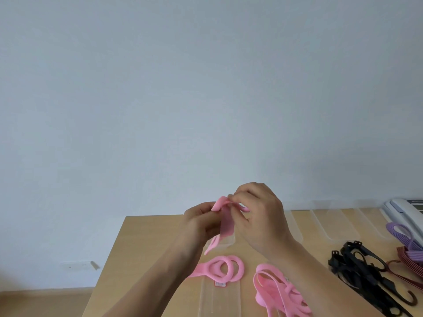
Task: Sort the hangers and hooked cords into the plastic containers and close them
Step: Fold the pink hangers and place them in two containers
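Above the table (146, 248), left hand (201, 221) and right hand (258, 213) fingers pinch the pink hanger (226, 225).

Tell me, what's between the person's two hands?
A pink hanger, pinched by the left hand and right hand above the table, seen in the head view.

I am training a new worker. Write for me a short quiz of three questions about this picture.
1. True or false: the left hand and the right hand both hold one pink hanger above the table.
2. Relative to the pink pile, the black hangers lie: A) left; B) right; C) on top.
3. Fill in: the purple hangers lie at the far ___ of the view.
Key: 1 true; 2 B; 3 right.
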The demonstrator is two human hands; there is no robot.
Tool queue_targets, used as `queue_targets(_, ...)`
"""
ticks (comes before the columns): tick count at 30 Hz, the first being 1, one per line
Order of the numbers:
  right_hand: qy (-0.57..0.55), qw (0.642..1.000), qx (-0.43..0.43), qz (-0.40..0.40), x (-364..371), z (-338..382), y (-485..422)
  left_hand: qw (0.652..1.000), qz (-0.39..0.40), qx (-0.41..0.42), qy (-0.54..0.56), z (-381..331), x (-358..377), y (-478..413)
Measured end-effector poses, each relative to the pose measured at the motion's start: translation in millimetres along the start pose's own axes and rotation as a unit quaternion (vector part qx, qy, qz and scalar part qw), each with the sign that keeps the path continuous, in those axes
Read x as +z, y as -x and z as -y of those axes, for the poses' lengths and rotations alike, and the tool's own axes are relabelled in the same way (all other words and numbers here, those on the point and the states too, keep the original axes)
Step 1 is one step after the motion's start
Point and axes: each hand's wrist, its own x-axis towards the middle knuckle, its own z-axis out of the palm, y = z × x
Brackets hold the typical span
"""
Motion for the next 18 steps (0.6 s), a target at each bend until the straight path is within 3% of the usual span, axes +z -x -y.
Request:
queue_targets(3, 0.009, 1.000, -0.011, -0.019, 0, 1, 3, 0.990, -0.003, -0.040, 0.135, -2, -4, -1)
queue_targets(5, 0.018, 0.999, -0.028, -0.014, 1, 1, 5, 0.987, -0.003, -0.045, 0.154, -4, -5, 1)
queue_targets(12, -0.006, 0.998, -0.041, 0.050, -3, 5, 15, 0.999, 0.021, -0.018, 0.046, -6, 2, 2)
queue_targets(18, -0.094, 0.992, 0.045, 0.069, -10, 3, 10, 1.000, 0.005, -0.002, 0.011, -3, 2, 4)
